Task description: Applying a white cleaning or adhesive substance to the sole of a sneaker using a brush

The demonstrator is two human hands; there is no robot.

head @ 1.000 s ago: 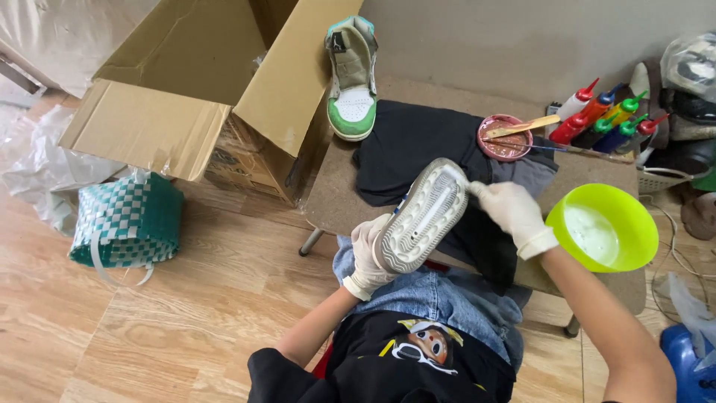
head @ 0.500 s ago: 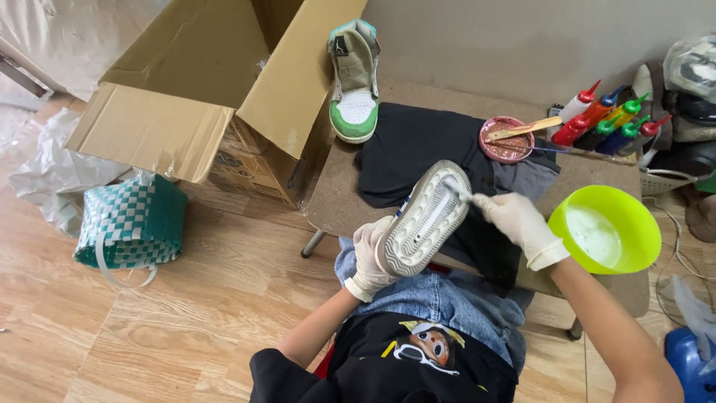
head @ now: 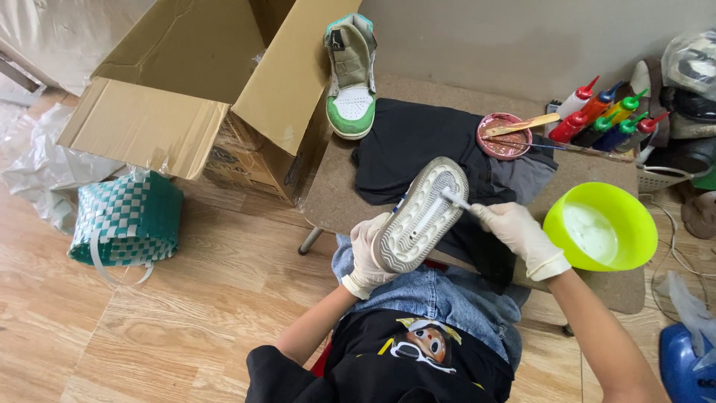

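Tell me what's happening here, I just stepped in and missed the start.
A person in white gloves sits at a low table. The left hand holds a shoe sole-up, while the right hand presses a small brush against the sole near its upper end. A lime green bowl with white liquid sits beside the right hand. A dark cloth lies under the work, and a green and white sneaker stands farther back.

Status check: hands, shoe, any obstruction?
Left hand grips upturned shoe. Right hand holds brush on sole. Nothing blocking.
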